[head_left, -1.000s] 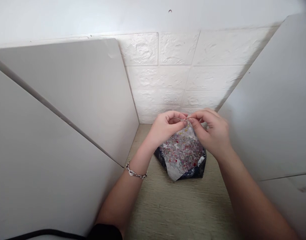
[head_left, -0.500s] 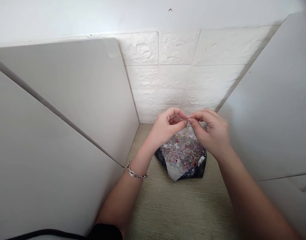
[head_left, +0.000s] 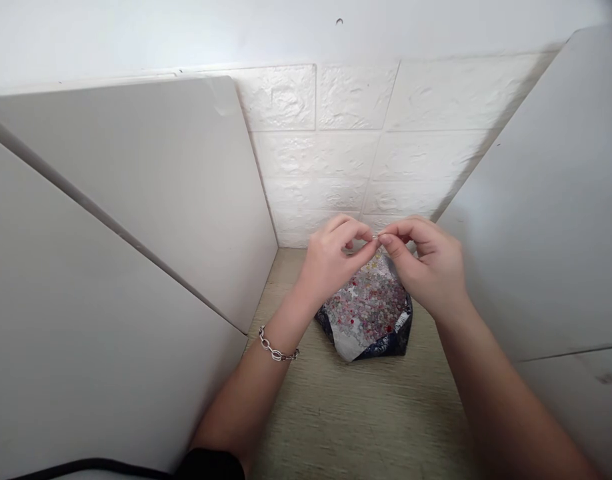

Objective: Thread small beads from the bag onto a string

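Observation:
Above the far end of an opened bag, my left hand and my right hand meet at the fingertips. Each has thumb and forefinger pinched together. Whatever lies between the fingertips is too small to make out. Below them, small beads in pink, clear, grey, red and yellow are spread over the pale inner face of the bag. Its dark blue, shiny outside shows at the folded edges. My right hand hides part of the bag's far right side.
The bag lies on a greenish wood-grain surface. Pale panels stand at the left and right, with a white brick-patterned wall behind. A chain bracelet circles my left wrist. A black cable runs along the lower left.
Both hands have shifted slightly to the right, still pinched fingertip to fingertip. My left hand has turned a little, its fingers bent closer over the thumb. The bag stays in place.

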The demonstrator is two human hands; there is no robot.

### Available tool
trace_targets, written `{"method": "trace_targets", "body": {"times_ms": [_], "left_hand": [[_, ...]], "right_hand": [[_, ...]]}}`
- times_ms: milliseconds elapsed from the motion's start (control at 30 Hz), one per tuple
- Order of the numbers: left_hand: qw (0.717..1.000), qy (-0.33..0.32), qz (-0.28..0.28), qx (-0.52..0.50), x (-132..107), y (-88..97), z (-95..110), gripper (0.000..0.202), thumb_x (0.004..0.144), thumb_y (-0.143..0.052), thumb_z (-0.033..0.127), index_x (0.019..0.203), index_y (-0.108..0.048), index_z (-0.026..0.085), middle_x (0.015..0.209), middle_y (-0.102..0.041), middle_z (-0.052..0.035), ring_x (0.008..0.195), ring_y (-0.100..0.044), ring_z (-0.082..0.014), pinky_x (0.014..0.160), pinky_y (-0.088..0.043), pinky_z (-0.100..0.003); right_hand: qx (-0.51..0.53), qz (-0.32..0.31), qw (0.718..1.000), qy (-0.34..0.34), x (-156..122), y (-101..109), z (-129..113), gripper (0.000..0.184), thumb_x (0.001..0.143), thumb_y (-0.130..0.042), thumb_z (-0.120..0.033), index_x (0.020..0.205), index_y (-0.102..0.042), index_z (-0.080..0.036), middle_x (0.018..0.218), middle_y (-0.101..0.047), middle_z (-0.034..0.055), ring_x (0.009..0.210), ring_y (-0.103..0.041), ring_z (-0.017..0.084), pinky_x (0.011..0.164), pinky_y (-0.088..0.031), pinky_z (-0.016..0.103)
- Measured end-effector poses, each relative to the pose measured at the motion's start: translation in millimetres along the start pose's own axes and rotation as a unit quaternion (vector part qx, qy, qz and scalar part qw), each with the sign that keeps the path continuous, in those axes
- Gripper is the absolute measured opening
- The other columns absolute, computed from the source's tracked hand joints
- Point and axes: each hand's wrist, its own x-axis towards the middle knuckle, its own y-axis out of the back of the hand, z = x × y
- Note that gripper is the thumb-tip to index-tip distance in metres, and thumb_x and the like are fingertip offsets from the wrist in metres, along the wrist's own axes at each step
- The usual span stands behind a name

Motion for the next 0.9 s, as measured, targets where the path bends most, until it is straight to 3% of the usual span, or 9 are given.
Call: {"method": "trace_targets", "body": {"times_ms": [100, 233, 433, 600, 900], "left_hand": [[0.996, 0.072, -0.048, -0.018, 0.6, 0.7, 3.0, 0.014, 0.076, -0.054, 0.026, 0.067, -0.059, 0.016, 0.062, -0.057, 0.0010, 0.057, -0.047, -0.0067, 0.058, -0.038, -0.021], [0.976, 0.161, -0.087, -0.114, 1.6, 0.6, 4.0, 0.017, 0.076, -0.053, 0.029, 0.073, -0.064, 0.015, 0.067, -0.062, -0.0006, 0.060, -0.050, -0.0078, 0.058, -0.038, -0.022], [0.915, 0.260, -0.105, -0.289, 3.0, -1.1, 0.3, 0.018, 0.072, -0.057, 0.028, 0.080, -0.066, 0.013, 0.073, -0.064, -0.0034, 0.065, -0.055, -0.0085, 0.060, -0.041, -0.021], [0.896, 0.285, -0.098, -0.325, 2.7, -4.1, 0.2, 0.019, 0.070, -0.061, 0.032, 0.075, -0.067, 0.014, 0.067, -0.063, -0.0024, 0.062, -0.055, -0.0077, 0.060, -0.042, -0.021], [0.904, 0.297, -0.083, -0.295, 2.2, -6.9, 1.9, 0.017, 0.068, -0.060, 0.030, 0.065, -0.063, 0.013, 0.063, -0.061, -0.0016, 0.059, -0.052, -0.0072, 0.057, -0.040, -0.021]], "right_hand": [[-0.007, 0.000, 1.000, -0.003, 0.4, 0.0, 0.4, 0.008, 0.077, -0.054, -0.021, 0.070, -0.058, -0.020, 0.068, -0.059, -0.0004, 0.063, -0.053, 0.012, 0.057, -0.042, 0.025], [-0.019, -0.001, 1.000, -0.004, 0.6, -0.6, 2.0, 0.008, 0.077, -0.054, -0.022, 0.071, -0.058, -0.020, 0.068, -0.059, 0.0001, 0.063, -0.052, 0.012, 0.058, -0.042, 0.026], [-0.020, 0.010, 1.000, -0.006, 0.6, -0.5, 3.1, 0.009, 0.077, -0.054, -0.022, 0.070, -0.058, -0.020, 0.067, -0.059, -0.0001, 0.062, -0.052, 0.012, 0.058, -0.042, 0.026], [-0.044, 0.020, 0.999, 0.019, 0.8, -0.9, 5.3, 0.007, 0.076, -0.054, -0.019, 0.070, -0.058, -0.020, 0.067, -0.059, -0.0001, 0.062, -0.052, 0.013, 0.058, -0.042, 0.027], [-0.062, -0.001, 0.998, 0.033, 0.8, -0.3, 4.2, 0.006, 0.075, -0.054, -0.019, 0.071, -0.058, -0.021, 0.068, -0.059, 0.0004, 0.063, -0.054, 0.014, 0.060, -0.043, 0.029]]}}
